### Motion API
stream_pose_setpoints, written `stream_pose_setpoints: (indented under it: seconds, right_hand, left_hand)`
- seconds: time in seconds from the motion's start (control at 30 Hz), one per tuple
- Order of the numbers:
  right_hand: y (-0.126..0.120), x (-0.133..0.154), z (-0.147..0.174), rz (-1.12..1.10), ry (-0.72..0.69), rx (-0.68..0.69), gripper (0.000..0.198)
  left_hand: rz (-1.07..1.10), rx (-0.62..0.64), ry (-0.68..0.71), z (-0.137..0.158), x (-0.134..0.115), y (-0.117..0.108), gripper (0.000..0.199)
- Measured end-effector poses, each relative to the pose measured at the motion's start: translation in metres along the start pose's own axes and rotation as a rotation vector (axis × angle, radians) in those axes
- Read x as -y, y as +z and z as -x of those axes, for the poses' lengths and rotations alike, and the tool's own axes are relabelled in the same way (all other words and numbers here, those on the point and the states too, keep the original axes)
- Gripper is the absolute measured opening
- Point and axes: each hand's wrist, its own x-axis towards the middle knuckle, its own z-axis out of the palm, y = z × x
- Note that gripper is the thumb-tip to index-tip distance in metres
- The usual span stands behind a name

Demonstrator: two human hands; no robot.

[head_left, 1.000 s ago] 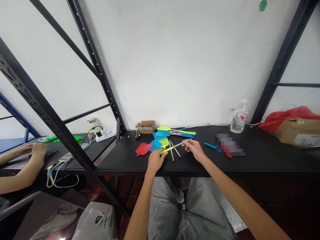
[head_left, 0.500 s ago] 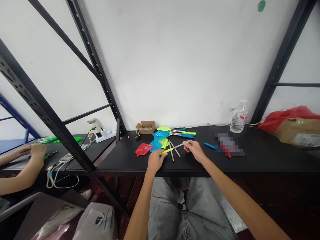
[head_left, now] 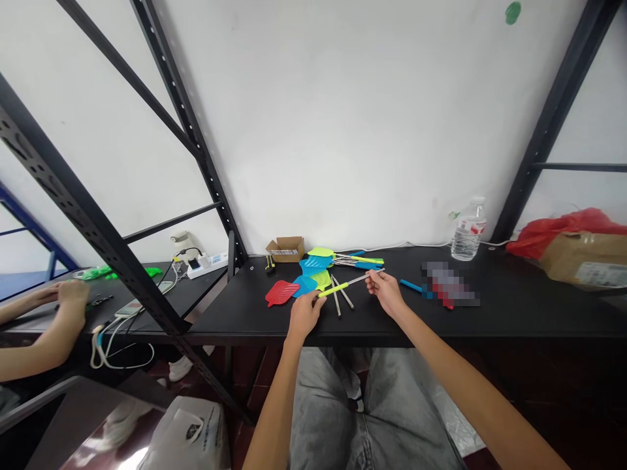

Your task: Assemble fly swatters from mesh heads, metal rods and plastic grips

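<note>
As hands (head_left: 304, 314) hold a rod (head_left: 357, 279), labels (head_left: 471, 226) seem illegible.

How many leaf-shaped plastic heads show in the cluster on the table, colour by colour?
Red: 1 (red head)
Blue: 2 (upper blue head, lower blue head)
Yellow-green: 2 (upper yellow-green head, lower yellow-green head)
Total: 5 visible; they overlap, so I cannot tell whether more lie hidden underneath.

Lime tube (head_left: 334, 289), silver rod (head_left: 358, 279), red paddle (head_left: 281, 293).
</note>
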Motion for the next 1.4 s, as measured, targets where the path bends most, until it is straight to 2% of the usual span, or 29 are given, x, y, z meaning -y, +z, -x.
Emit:
stream_pose_setpoints:
  seconds: [0.37,0.63,0.83,0.9,1.1,1.23,1.4]
  right_hand:
    - [0.0,-0.001,0.002,0.189,-0.056,0.03,0.041]
    - [0.0,-0.004,0.002,0.229,-0.051,0.066,0.041]
    - [0.006,-0.001,0.008,0.438,-0.038,0.35,0.04]
    - [0.007,0.0,0.008,0.408,-0.037,0.335,0.039]
    - [0.004,0.0,0.004,0.139,0.068,0.137,0.039]
    - [0.005,-0.001,0.004,0.165,0.058,0.145,0.037]
    - [0.006,0.002,0.006,0.202,0.029,0.141,0.035]
  left_hand:
    - [-0.063,0.044,0.03,-0.002,0.003,0.0,0.019]
    - [-0.064,0.046,0.036,-0.002,0.001,-0.002,0.023]
    - [-0.085,0.085,0.097,0.001,-0.009,-0.002,0.033]
    - [-0.114,0.071,0.115,0.001,-0.01,-0.002,0.035]
    - [-0.24,0.056,0.137,0.001,-0.007,0.004,0.051]
    - [-0.281,0.062,0.11,0.003,-0.009,0.005,0.044]
    - [-0.335,-0.008,0.084,0.004,-0.011,0.004,0.034]
